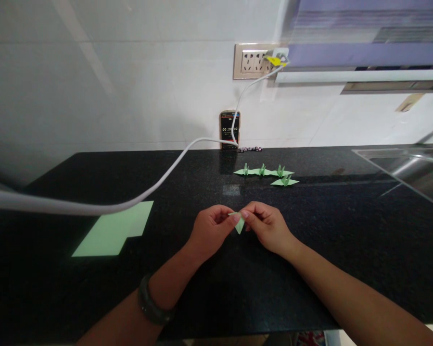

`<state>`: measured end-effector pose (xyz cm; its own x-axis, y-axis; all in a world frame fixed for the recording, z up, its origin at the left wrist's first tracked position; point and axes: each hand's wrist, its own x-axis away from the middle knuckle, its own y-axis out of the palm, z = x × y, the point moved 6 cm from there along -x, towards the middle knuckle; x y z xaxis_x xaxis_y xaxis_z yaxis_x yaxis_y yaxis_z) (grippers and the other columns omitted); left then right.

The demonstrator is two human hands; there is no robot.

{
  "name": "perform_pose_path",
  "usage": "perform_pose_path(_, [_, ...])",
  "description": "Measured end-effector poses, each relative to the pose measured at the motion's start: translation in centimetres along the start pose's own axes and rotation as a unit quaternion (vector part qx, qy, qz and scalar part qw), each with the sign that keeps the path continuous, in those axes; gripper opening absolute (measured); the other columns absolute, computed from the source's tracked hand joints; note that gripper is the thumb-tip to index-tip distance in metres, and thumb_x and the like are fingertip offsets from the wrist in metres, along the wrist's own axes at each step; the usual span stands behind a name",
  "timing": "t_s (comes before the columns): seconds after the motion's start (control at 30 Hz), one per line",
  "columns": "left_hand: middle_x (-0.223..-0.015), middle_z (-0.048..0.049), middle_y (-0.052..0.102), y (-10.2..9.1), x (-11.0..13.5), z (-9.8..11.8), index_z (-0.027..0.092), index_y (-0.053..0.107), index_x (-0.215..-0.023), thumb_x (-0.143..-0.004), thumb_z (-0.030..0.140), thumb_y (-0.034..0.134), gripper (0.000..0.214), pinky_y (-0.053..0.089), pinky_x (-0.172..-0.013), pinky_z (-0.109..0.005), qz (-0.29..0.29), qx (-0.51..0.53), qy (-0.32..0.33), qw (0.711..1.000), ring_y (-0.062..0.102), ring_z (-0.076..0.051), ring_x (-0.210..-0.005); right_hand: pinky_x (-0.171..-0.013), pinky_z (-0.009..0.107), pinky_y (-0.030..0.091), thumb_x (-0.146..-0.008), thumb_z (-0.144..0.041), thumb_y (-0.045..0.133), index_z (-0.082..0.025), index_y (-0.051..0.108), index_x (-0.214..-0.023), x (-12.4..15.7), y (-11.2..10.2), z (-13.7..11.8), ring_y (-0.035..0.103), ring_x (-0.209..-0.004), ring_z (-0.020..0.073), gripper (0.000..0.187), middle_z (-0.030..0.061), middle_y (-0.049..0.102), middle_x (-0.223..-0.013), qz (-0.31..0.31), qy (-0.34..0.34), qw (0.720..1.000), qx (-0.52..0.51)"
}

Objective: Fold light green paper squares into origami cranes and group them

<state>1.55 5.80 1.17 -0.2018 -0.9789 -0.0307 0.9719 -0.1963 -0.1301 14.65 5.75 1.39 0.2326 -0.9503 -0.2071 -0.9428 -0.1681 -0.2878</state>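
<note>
Well, folded piece (pixel 240 226): over the middle of the counter (pixel 238 288), tip toward the front edge, long axis front to back.
Left hand (pixel 212 228), right hand (pixel 269 226): both pinching its far end.
Cranes (pixel 285 182): four, near the back edge.
Sheets (pixel 108 233): overlapping, count unclear, toward the left edge.
Phone (pixel 226 136): one, against the wall (pixel 130 86).
Counter: black, speckled.
Wall: pale tile, one socket plate (pixel 252 62).

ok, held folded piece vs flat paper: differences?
The folded piece is small, pinched by left hand and right hand; the flat paper is larger, lying on the counter. The folded piece narrows to a tip; the flat paper has a stepped outline. Both are light green.
</note>
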Motion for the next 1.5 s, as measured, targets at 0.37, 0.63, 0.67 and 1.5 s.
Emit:
perform_pose_path(0.37, [-0.059, 0.0001, 0.058, -0.1, 0.2, 0.8, 0.015, 0.061, -0.065, -0.072, 0.032, 0.055, 0.019, 0.04, -0.053, -0.021, -0.028, -0.031, 0.05, 0.998, 0.051, -0.01, -0.055, -0.049, 0.021, 0.041, -0.079, -0.035, 0.05, -0.016, 0.055, -0.072, -0.1, 0.8, 0.1, 0.048, -0.052, 0.008, 0.021, -0.0012, 0.051, -0.06, -0.064, 0.002, 0.996, -0.061])
perform_pose_path(0.63, [-0.064, -0.0019, 0.061, 0.0, 0.3, 1.0, 0.015, 0.063, -0.07, -0.075, 0.032, 0.05, 0.022, 0.042, -0.058, -0.023, -0.028, -0.057, 0.046, 0.997, 0.054, -0.013, -0.061, -0.054, 0.023, 0.038, -0.079, -0.032, 0.051, -0.016, 0.054, -0.065, 0.0, -0.1, -0.5, 0.046, -0.056, 0.01, 0.021, -0.0006, 0.05, -0.06, -0.003, -0.03, 1.0, 0.006])
perform_pose_path(0.67, [-0.066, -0.0021, 0.062, 0.0, 0.3, 0.9, 0.015, 0.063, -0.071, -0.076, 0.032, 0.049, 0.023, 0.042, -0.06, -0.023, -0.025, -0.06, 0.047, 0.997, 0.055, -0.013, -0.062, -0.053, 0.022, 0.038, -0.079, -0.031, 0.051, -0.016, 0.053, -0.065, 0.0, -0.1, -0.5, 0.046, -0.056, 0.01, 0.021, -0.0007, 0.05, -0.059, 0.005, -0.031, 0.999, 0.014])
perform_pose_path(1.5, [-0.063, -0.0019, 0.06, -0.5, 0.1, 1.1, 0.014, 0.061, -0.069, -0.077, 0.032, 0.049, 0.023, 0.041, -0.056, -0.023, 0.009, -0.096, 0.055, 0.994, 0.053, -0.012, -0.059, -0.052, 0.02, 0.039, -0.084, -0.029, 0.04, -0.015, 0.055, -0.072, 0.2, 0.8, -0.6, 0.048, -0.055, 0.0087, 0.024, 0.0001, 0.051, -0.064, -0.057, -0.041, 0.996, 0.048])
